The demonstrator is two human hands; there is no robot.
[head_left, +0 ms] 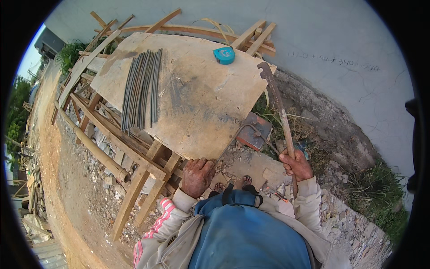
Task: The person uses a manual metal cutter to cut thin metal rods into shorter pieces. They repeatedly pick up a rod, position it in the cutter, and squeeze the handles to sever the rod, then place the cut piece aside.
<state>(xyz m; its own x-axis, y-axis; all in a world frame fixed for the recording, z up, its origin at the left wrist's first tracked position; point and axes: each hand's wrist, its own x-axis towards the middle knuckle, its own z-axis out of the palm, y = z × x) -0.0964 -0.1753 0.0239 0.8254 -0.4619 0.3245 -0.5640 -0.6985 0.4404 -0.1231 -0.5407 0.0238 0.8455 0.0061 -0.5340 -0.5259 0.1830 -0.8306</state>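
My right hand is wrapped round the shaft of a long rusty rebar bending bar, whose notched head reaches up beside the board's right corner. At the near edge of a worn plywood board, my left hand is closed with its knuckles up. A thin steel rod runs out from under it along the board's edge and bends near a metal plate; the fingers' grip on it is partly hidden. A bundle of straight steel rods lies on the board's left side. A turquoise tape measure sits near the far edge.
Timber legs and beams prop the board, with a bamboo pole at the left. A dark metal plate is right of the board. Rubble and grass border a grey wall with handwriting.
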